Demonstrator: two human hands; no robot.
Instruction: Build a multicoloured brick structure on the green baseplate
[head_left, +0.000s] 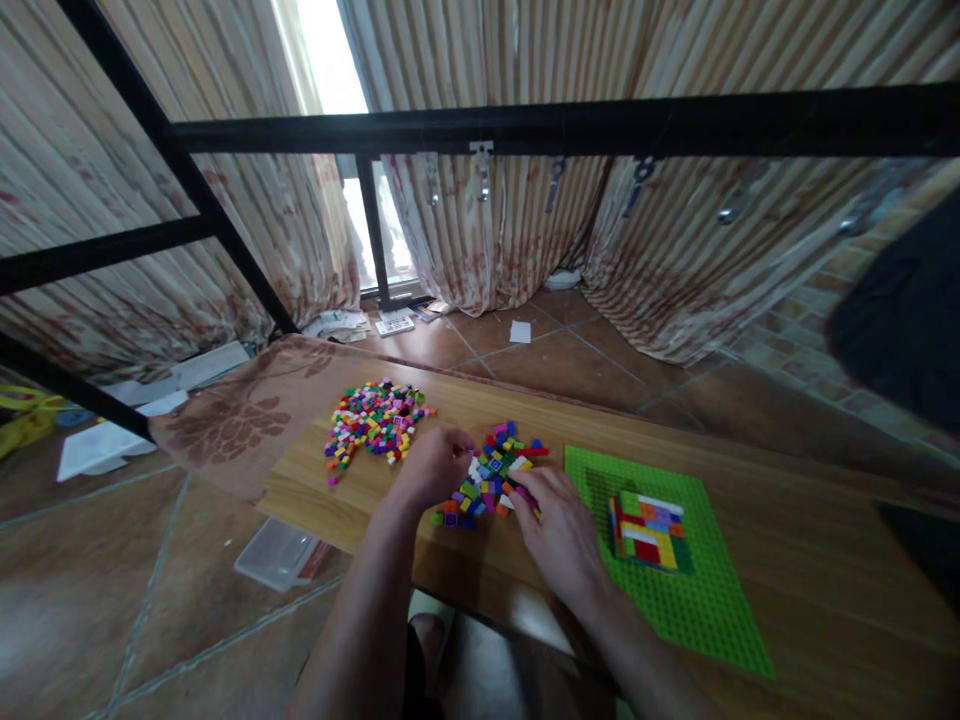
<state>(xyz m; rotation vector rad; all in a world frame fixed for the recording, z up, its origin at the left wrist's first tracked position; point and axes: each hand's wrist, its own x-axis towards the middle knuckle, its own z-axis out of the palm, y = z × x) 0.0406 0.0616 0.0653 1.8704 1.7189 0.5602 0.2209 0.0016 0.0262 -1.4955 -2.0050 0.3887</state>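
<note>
Toy bricks [491, 478] between both hands on the wooden tabletop

From my viewpoint, the left hand [437, 466] has its fingers curled in close together at the left edge of the loose bricks; their tips are partly hidden, so I cannot tell whether they pinch one. The right hand [559, 522] reaches in from the other side, fingers bent, its tips at the right edge of the same heap. I cannot tell whether it grips a brick either.

Well to the left of this heap, I see a second, multicoloured pile [375, 420] spread over the tabletop [810, 530]. To the right of my right hand lies a green studded baseplate [712, 600], bearing a flat, patchwork brick build [651, 533].

Farther out, a patterned cloth [247, 420] shows past the tabletop's left end, and a clear plastic container [277, 553] sits below on the tiled floor [225, 620]. Beyond the tabletop I see a dark metal rail [600, 125] crossing in front of striped curtains [517, 230].
</note>
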